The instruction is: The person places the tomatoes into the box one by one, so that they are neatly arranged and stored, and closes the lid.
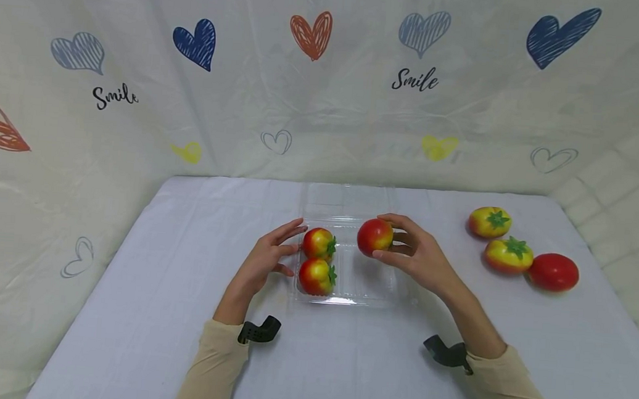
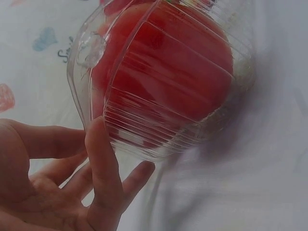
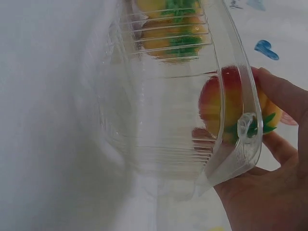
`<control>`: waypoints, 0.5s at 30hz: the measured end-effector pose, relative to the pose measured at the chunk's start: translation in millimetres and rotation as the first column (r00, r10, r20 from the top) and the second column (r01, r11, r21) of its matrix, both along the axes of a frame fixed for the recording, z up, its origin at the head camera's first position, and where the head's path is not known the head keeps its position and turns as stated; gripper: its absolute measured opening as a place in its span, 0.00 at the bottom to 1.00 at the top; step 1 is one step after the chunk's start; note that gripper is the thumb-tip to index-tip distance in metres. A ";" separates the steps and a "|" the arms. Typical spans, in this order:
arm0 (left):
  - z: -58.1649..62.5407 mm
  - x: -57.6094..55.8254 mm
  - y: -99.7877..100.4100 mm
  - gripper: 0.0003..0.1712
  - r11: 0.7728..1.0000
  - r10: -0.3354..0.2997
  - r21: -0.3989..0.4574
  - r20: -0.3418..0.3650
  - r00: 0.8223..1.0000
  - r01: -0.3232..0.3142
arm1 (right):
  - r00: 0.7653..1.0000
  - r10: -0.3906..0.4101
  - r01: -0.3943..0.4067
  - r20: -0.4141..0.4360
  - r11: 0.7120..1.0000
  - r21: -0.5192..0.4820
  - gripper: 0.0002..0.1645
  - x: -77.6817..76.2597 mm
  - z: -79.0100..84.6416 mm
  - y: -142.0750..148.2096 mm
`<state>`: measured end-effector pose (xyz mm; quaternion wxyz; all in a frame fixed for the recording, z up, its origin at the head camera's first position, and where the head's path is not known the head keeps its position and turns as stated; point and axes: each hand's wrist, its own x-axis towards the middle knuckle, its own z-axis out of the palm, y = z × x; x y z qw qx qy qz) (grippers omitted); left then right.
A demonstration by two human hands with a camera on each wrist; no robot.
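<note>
A clear plastic clamshell box lies with its lid folded back. Two red-and-yellow tomato-like fruits with green leafy tops, the upper and the lower, sit along its left side. My left hand is at the box's left edge; in the left wrist view its spread fingers touch the clear wall. Above the box's right part, my right hand holds a similar fruit between thumb and fingers. The right wrist view shows that fruit through the box wall, its green top towards the palm.
At the table's right are three more fruits: one at the back, one in the middle and a redder one beside it. A white cloth covers the table. Behind stands a curtain printed with hearts.
</note>
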<state>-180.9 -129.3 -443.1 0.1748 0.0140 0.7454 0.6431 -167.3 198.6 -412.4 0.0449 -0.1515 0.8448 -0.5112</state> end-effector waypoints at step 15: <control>0.2 1.2 0.3 0.33 1.000 0.015 -0.003 0.002 1.000 -0.015 | 0.999 -0.002 0.003 -0.034 1.000 0.025 0.44 -2.8 -2.4 -8.8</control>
